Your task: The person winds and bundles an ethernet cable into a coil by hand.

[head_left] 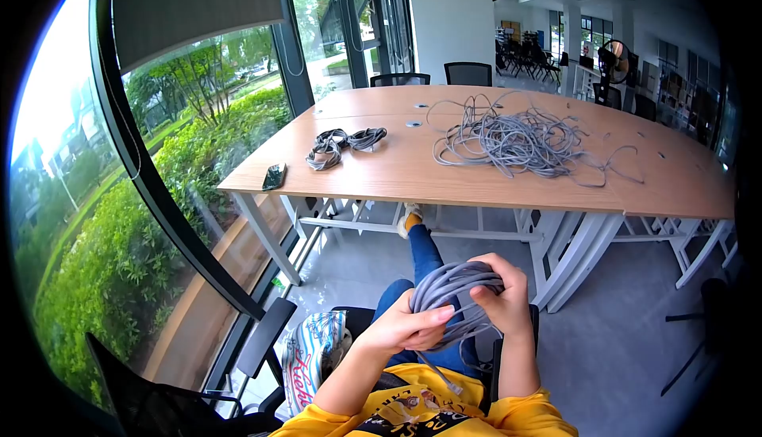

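Note:
A coiled bundle of grey cable (444, 286) is held above my lap. My left hand (409, 324) is closed round its lower left side, with the thumb across the loops. On the right side, my right hand (506, 290) wraps its fingers over the top of the coil. A loose end with a pale connector (453, 388) hangs below the bundle. On the wooden table (381, 183) ahead lies a large tangled heap of grey cable (516, 142). Two smaller tied coils (337, 147) rest on the table's left part.
A phone (275, 177) lies at the table's left front edge. White table legs (583, 254) stand beyond my knees. A printed bag (313, 358) is beside me at the left, near a chair armrest (267, 334). Windows line the left side.

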Demonstrator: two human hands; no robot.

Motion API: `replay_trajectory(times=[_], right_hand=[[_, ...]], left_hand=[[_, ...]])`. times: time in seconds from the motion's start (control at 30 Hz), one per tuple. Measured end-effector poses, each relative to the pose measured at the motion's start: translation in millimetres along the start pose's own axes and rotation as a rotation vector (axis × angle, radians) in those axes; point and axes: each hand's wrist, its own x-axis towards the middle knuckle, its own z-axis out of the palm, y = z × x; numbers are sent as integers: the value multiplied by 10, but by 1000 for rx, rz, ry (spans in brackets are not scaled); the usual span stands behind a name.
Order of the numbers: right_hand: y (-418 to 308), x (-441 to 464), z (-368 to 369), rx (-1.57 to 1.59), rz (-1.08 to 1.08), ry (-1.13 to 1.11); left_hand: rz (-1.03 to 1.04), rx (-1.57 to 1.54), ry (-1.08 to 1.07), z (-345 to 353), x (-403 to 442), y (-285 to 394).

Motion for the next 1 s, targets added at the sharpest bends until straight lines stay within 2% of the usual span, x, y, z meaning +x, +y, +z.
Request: replay_trajectory(times=[0.3,0.47,0.57,0.9,1.0], right_hand=[[-68,-36,86,-40,-2,-17],[-90,6,144,-80,-74,-33],[-107,3,156,-72,-52,-54],[-97,107,234,-112,-92,-67],[-81,240,294,-96,-79,-98]], left_hand=[[40,-26,-28,2,-122,-8],[85,-71,-94,-70,-176,-11],[59,-52,-34,-25,-204,21],[101,-74,-77,-151,-216,45],[198,-63,-91,-174,-194,123]])
